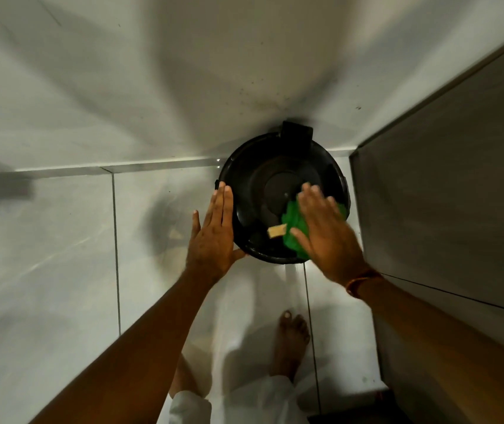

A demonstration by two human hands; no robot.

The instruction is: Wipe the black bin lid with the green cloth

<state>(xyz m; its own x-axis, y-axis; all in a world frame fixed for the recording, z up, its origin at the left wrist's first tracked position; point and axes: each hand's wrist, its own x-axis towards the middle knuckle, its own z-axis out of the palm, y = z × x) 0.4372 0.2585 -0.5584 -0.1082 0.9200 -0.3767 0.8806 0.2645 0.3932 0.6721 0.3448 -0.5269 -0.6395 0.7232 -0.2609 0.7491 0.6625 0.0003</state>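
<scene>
Wiping in progress: right hand (pixel 324 237) presses green cloth (pixel 293 228) flat on black bin lid (pixel 257 185) (near-right sector); left hand (pixel 214 237), open-palmed, steadies its left rim. Next: sweep across the lid's centre.

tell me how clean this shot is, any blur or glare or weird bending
Head view: the right hand and green cloth are smeared by motion, while the left hand on the rim of the black lid is sharper; the wide lens bends the wall and floor lines; soft shadows fan out behind the bin; faint glare streaks the floor tiles.
</scene>
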